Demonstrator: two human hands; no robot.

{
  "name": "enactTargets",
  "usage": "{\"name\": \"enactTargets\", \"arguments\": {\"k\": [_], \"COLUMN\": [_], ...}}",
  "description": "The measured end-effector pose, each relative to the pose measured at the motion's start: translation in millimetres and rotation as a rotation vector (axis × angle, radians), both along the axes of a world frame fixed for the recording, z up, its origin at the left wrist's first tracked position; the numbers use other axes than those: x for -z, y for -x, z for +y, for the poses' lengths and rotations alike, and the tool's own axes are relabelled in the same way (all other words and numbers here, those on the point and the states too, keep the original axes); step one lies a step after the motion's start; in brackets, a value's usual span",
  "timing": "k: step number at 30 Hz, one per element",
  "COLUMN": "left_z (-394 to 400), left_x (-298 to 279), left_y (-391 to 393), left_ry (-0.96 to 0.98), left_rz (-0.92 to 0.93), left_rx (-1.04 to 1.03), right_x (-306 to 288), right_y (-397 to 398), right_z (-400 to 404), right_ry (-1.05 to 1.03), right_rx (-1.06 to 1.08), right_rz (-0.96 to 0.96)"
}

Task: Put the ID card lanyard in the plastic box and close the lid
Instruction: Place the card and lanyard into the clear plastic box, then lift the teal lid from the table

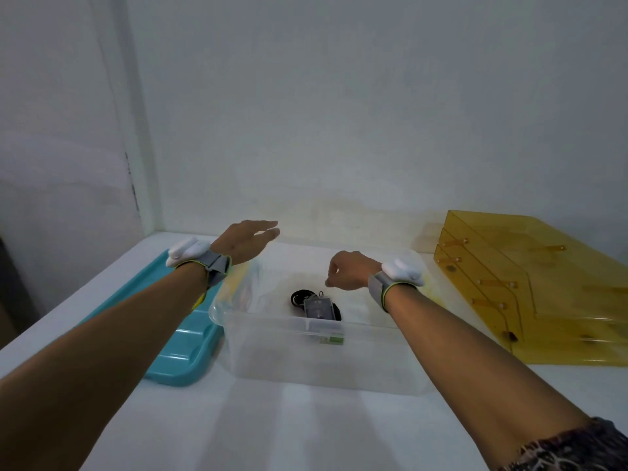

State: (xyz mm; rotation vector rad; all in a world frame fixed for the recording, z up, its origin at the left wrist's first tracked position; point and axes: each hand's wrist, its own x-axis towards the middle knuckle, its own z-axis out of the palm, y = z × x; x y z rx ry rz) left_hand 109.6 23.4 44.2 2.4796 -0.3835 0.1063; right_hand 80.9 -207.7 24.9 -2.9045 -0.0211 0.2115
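Observation:
A clear plastic box (272, 355) stands open on the white table in front of me. Inside it, on the bottom, lies the ID card lanyard (314, 304): a grey card holder with a coiled black cord. The box's teal lid (183, 351) lies flat on the table to the left of the box. My left hand (248, 241) hovers above the box's far left corner, fingers stretched out, holding nothing. Above the box, just over the lanyard, my right hand (350, 270) hangs with its fingers curled in and nothing visible in them.
A stack of amber transparent trays (530, 287) sits on the table to the right of the box. A white wall runs close behind the table, with a corner at the left. Both wrists carry grey bands with white sensors.

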Motion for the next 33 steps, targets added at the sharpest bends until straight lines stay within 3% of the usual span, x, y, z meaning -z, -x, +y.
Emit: {"name": "enactTargets", "arguments": {"k": [6, 13, 16, 27, 33], "left_z": [44.5, 85.9, 90.3, 82.5, 82.3], "left_x": [11.4, 42.3, 53.4, 82.8, 81.4], "left_y": [-4.3, 14.3, 30.4, 54.8, 59.5], "left_ry": [0.088, -0.347, -0.421, -0.473, -0.397], "left_rz": [0.091, 0.181, 0.216, 0.251, 0.202], "left_rx": [-0.172, -0.190, -0.186, -0.200, -0.244], "right_x": [-4.5, -9.8, -9.0, -4.8, -2.9], "right_y": [7.3, 13.4, 16.3, 20.6, 23.2], "right_z": [2.6, 5.1, 8.2, 20.0, 23.3], "right_ry": [-0.066, -0.062, -0.038, 0.035, -0.008], "right_rx": [-0.109, -0.191, -0.206, -0.205, -0.195], "right_rz": [-0.164, -0.351, -0.423, -0.502, -0.502]}}
